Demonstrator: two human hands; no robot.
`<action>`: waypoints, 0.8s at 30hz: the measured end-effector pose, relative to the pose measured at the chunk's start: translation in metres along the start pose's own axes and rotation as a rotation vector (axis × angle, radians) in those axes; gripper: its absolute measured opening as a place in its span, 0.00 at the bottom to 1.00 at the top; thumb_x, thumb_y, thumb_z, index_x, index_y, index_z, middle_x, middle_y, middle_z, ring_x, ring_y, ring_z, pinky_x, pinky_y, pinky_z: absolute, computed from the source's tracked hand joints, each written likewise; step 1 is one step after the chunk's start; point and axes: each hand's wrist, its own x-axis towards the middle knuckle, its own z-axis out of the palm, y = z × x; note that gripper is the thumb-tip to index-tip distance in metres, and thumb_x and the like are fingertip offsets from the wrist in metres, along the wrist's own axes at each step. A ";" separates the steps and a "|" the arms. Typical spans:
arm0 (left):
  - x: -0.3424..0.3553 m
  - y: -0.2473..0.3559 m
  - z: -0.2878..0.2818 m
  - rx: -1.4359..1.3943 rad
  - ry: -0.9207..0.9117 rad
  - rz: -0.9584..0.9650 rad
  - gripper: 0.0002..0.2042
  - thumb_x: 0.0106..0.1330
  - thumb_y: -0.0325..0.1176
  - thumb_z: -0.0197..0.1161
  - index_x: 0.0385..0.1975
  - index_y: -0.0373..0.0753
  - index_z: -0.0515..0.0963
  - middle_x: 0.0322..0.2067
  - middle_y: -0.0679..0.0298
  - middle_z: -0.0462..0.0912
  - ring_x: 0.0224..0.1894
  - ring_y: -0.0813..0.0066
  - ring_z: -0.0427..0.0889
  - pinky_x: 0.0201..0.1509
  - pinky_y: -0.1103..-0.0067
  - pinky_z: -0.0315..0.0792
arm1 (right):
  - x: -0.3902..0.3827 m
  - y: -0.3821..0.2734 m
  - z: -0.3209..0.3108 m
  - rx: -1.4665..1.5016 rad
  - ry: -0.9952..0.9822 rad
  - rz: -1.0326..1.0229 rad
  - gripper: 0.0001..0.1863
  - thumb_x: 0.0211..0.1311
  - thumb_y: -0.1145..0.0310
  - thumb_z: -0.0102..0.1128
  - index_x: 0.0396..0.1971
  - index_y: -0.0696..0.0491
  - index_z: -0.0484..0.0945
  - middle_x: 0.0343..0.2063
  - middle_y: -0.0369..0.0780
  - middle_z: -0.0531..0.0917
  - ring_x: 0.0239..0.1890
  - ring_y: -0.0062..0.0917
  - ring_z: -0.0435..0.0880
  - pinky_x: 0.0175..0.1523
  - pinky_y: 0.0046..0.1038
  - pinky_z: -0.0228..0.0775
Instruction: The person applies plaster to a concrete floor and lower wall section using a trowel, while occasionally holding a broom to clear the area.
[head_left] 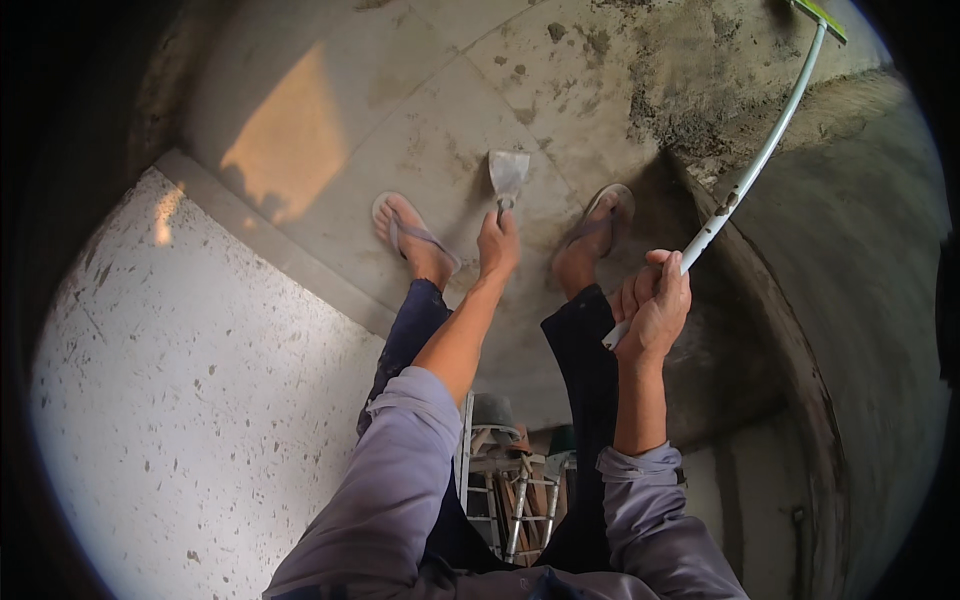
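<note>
My left hand (498, 243) is closed round the handle of a scraper (509, 172). Its broad grey blade, smeared with dried material, points away from me above the floor. My right hand (655, 308) grips the near end of a long white pole (768, 140), its coating chipped in places. The pole runs up to the far right and ends in a flat green head (824, 18), only partly in view, so its exact kind is unclear. Below the scraper, a foot in a flip-flop (408, 230) stands to its left and another (595, 232) to its right.
A dusty tiled floor (400, 100) carries dark crumbs and rubble (680, 110) at the far right. On the left is a white speckled surface (200, 400) with a grey border. A grey curved wall (860, 260) rises at right. Behind my legs stands a metal ladder (515, 515) among stacked items.
</note>
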 end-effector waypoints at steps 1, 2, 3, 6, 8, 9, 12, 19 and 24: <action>0.005 0.021 0.000 -0.035 -0.018 0.045 0.19 0.68 0.44 0.47 0.38 0.30 0.72 0.36 0.40 0.78 0.43 0.39 0.74 0.45 0.60 0.67 | 0.000 -0.002 -0.001 -0.021 0.010 -0.006 0.17 0.71 0.55 0.42 0.33 0.55 0.68 0.09 0.29 0.55 0.07 0.14 0.54 0.12 0.21 0.49; 0.019 0.050 -0.001 -0.075 -0.026 0.094 0.19 0.68 0.44 0.47 0.39 0.30 0.72 0.36 0.40 0.78 0.43 0.38 0.74 0.45 0.60 0.68 | 0.001 -0.004 -0.001 -0.011 0.012 0.008 0.17 0.71 0.55 0.43 0.34 0.55 0.68 0.09 0.29 0.56 0.07 0.14 0.54 0.12 0.21 0.49; 0.046 0.066 0.001 -0.065 -0.009 0.126 0.19 0.68 0.44 0.47 0.39 0.30 0.72 0.36 0.40 0.77 0.43 0.38 0.74 0.45 0.60 0.68 | 0.002 -0.005 0.003 -0.016 -0.019 0.009 0.17 0.71 0.55 0.43 0.34 0.55 0.68 0.09 0.29 0.56 0.07 0.14 0.54 0.12 0.21 0.49; 0.056 0.073 0.003 -0.020 -0.055 0.137 0.19 0.68 0.44 0.46 0.40 0.31 0.72 0.38 0.40 0.77 0.43 0.38 0.74 0.45 0.60 0.68 | 0.002 -0.006 0.005 -0.037 -0.025 0.014 0.17 0.71 0.55 0.43 0.33 0.55 0.69 0.09 0.29 0.55 0.07 0.14 0.54 0.12 0.21 0.49; 0.015 0.052 0.007 0.016 -0.035 0.082 0.17 0.69 0.42 0.47 0.38 0.33 0.73 0.36 0.42 0.77 0.42 0.43 0.76 0.44 0.62 0.68 | 0.008 -0.008 0.003 -0.050 0.023 0.006 0.17 0.71 0.55 0.44 0.33 0.55 0.70 0.09 0.29 0.54 0.08 0.14 0.52 0.12 0.21 0.48; -0.012 0.011 0.007 0.009 -0.024 0.084 0.17 0.69 0.43 0.46 0.39 0.33 0.73 0.37 0.43 0.77 0.43 0.44 0.76 0.45 0.62 0.68 | 0.008 -0.009 0.005 -0.050 0.022 0.013 0.17 0.71 0.55 0.44 0.33 0.55 0.70 0.09 0.29 0.54 0.08 0.14 0.52 0.12 0.21 0.48; -0.007 0.003 0.006 -0.035 0.009 0.147 0.16 0.68 0.41 0.47 0.40 0.33 0.72 0.37 0.41 0.77 0.43 0.41 0.76 0.45 0.60 0.68 | 0.011 -0.010 0.007 -0.043 0.004 0.023 0.17 0.71 0.55 0.44 0.33 0.55 0.69 0.09 0.29 0.55 0.08 0.14 0.53 0.12 0.21 0.48; 0.045 0.101 0.012 -0.036 -0.140 0.084 0.20 0.68 0.45 0.47 0.35 0.29 0.71 0.31 0.40 0.77 0.36 0.41 0.77 0.39 0.61 0.69 | 0.018 -0.019 0.006 -0.039 -0.009 0.045 0.17 0.70 0.55 0.45 0.34 0.56 0.69 0.08 0.29 0.55 0.07 0.14 0.53 0.11 0.22 0.49; 0.009 0.067 0.046 -0.215 -0.020 -0.046 0.14 0.64 0.37 0.56 0.37 0.31 0.69 0.34 0.49 0.76 0.37 0.51 0.77 0.39 0.62 0.69 | 0.021 -0.020 0.021 -0.028 -0.008 0.101 0.17 0.71 0.55 0.45 0.33 0.54 0.71 0.08 0.28 0.53 0.08 0.13 0.53 0.12 0.21 0.48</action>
